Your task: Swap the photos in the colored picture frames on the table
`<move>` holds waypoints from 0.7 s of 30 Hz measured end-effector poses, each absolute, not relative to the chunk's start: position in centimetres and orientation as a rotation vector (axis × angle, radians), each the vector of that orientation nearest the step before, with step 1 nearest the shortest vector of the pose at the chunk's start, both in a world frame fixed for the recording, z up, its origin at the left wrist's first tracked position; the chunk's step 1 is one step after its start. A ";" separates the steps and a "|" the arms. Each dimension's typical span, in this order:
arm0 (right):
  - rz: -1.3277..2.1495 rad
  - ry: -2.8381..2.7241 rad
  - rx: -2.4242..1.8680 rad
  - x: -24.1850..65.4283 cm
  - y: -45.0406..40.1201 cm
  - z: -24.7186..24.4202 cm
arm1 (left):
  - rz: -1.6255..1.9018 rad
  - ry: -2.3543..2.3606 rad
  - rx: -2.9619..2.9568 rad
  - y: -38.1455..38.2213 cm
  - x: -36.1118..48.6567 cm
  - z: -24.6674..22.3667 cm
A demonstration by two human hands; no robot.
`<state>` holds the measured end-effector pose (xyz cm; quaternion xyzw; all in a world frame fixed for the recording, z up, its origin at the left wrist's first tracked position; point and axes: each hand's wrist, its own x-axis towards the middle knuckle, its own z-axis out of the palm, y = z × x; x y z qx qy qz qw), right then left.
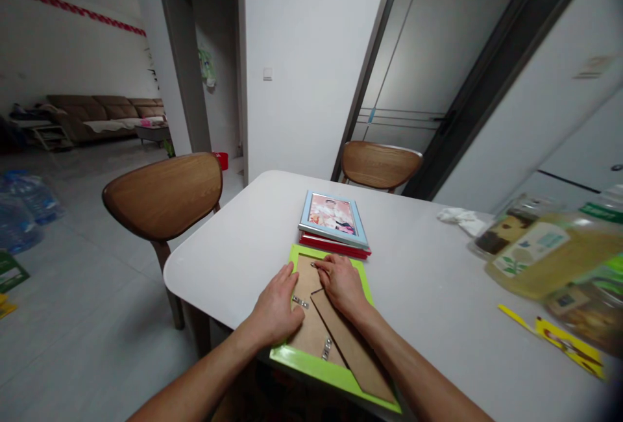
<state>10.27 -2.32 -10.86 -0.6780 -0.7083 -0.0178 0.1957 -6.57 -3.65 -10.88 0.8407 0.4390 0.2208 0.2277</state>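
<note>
Thus noted: open left hand and open right hand lay flat, grasping nothing, on brown fibreboard backing within lime-green picture frame; blue-edged photo frame just beyond the fingertips.

Just in front of my hands, the blue picture frame lying on a red frame stands in the way, very near the green frame below them. At the right of my right hand, the white table gives wide room to pass, until the plastic packages and a yellow strip. My left hand has less table room, then the table edge.
</note>
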 end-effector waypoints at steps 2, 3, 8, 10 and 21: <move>-0.022 -1.999 -1.861 9.8 -3.0 -10.5 | 0.609 1.206 2.308 -3.7 -6.7 -10.9; 0.006 -2.021 -1.821 9.5 -3.5 -10.3 | 0.611 1.203 2.310 -3.7 -6.7 -11.0; 0.179 -2.153 -1.656 7.6 -6.1 -9.7 | 0.632 1.203 2.316 -3.8 -6.7 -11.1; 0.165 -2.132 -1.694 7.0 -6.4 -9.8 | 0.629 1.200 2.321 -3.8 -6.6 -11.1; 0.368 -2.063 -1.604 8.7 -6.8 -9.1 | 0.646 1.215 2.360 -3.6 -6.6 -11.4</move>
